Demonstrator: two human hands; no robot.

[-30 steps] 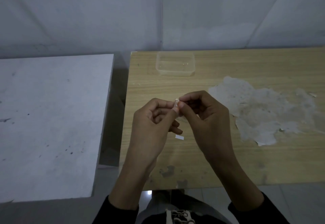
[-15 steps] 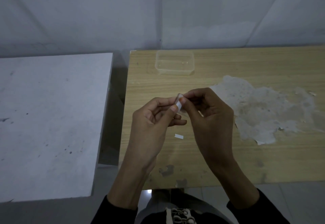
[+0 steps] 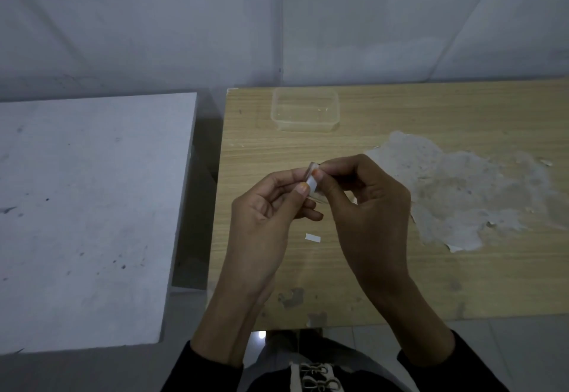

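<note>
Above the wooden table (image 3: 385, 274), my left hand (image 3: 264, 216) and my right hand (image 3: 366, 207) meet at the fingertips. Between them they pinch a small white paper-like piece (image 3: 312, 177), held upright; part of it is hidden by the fingers. A white paper scrap (image 3: 312, 238) lies flat on the table just below the hands. A clear plastic container (image 3: 304, 110) stands at the table's far edge, beyond the hands.
A large patch of peeled, whitish surface (image 3: 468, 197) spreads over the table's right half. A white table (image 3: 89, 207) stands to the left across a dark gap. A grey wall closes off the back.
The small white piece shows more between the fingertips now, and both hands have shifted slightly up and away from me. The scrap on the table has not moved.
</note>
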